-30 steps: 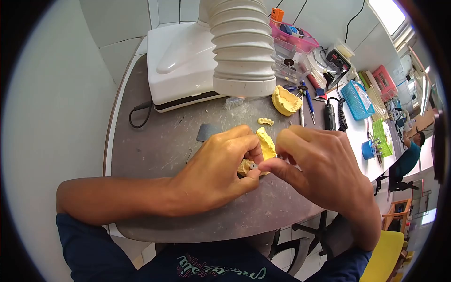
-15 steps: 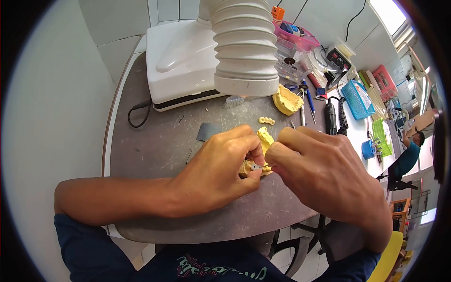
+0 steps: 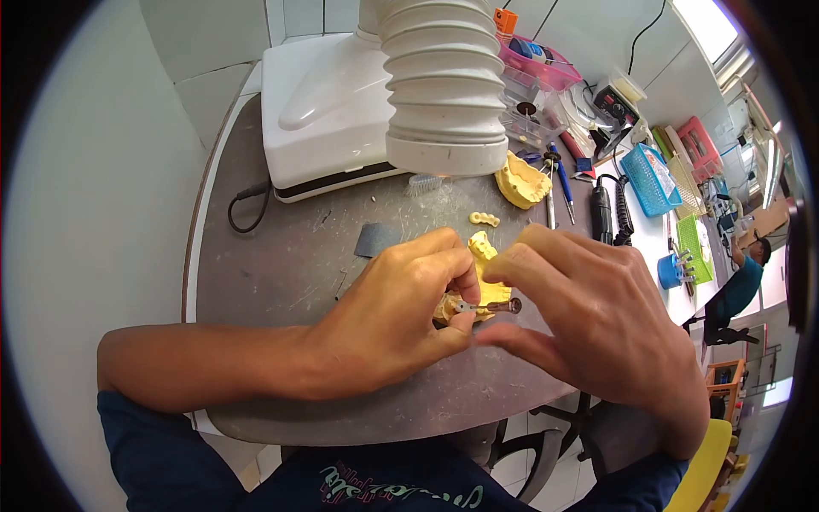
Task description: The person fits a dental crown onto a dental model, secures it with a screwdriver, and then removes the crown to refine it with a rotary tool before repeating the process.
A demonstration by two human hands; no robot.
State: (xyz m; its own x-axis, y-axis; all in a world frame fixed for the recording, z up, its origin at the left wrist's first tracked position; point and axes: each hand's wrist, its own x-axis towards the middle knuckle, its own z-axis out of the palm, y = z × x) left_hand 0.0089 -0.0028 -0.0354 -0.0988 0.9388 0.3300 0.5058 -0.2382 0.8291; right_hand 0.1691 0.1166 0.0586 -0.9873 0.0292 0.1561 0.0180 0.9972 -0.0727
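My left hand [image 3: 397, 311] pinches a small grey metal dental part [image 3: 462, 307] between thumb and fingertips. From that part a small hand screwdriver [image 3: 505, 305] with a dark knurled knob sticks out to the right. My right hand [image 3: 597, 316] is open beside it, thumb and fingers spread on either side of the knob and apart from it. Beneath my fingers lies a yellow plaster dental model [image 3: 493, 288], partly covered by my left hand. Just beyond it, a short row of tooth crowns [image 3: 484, 219] rests on the bench.
A second plaster model [image 3: 522, 181] sits farther back, near a blue pen-like tool [image 3: 562, 183]. A ribbed suction hose [image 3: 444, 85] hangs over the bench beside a white machine [image 3: 328, 111]. Sandpaper [image 3: 376, 240] lies left. A black handpiece [image 3: 601, 213] is at right; another person [image 3: 738, 290] sits beyond.
My right hand has opened and let go of the screwdriver, whose knob now shows. My left hand keeps its pinch in nearly the same place.
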